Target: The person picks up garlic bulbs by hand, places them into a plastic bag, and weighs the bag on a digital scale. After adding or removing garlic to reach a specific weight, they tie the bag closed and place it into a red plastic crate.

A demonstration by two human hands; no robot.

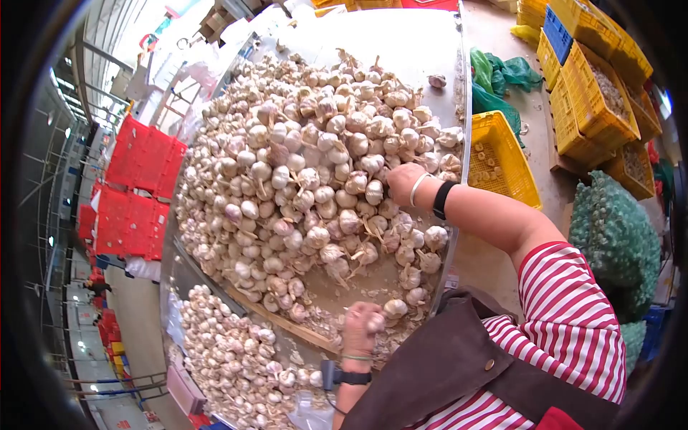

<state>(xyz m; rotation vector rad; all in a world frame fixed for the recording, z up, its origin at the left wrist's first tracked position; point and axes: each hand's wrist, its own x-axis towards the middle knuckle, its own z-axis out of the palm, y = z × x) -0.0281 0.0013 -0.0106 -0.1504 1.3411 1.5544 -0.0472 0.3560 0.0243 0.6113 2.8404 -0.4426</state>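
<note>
Head view: L hand [358, 331], lower centre of frame, has fingers closed on a garlic bulb [374, 322], a bit blurred. Another loose bulb [395, 308] sits just beside it, to the right. R hand [407, 183], right of centre, is at the edge of the big garlic heap [287, 172], fingertips among bulbs; can't tell if they're clamped on one or just touching. Heap fills most of the tabletop [408, 39], w/ a bare patch of board above L hand, bits of skin scattered there. One bulb [436, 81] lies apart near the upper right edge.

Containers: yellow crate [517, 154] just right of the tabletop edge, a few bulbs in btm. Stacked yellow crates [577, 107], upper right, at least one w/ garlic in it; a blue crate [557, 36] among them. Full green mesh sack [613, 240] at far right, contents roundish, hard to ID. Red crates [132, 204] on the left, contents n/v. Second, smaller garlic heap [233, 351] lower left, past a wooden strip [290, 327].
</note>
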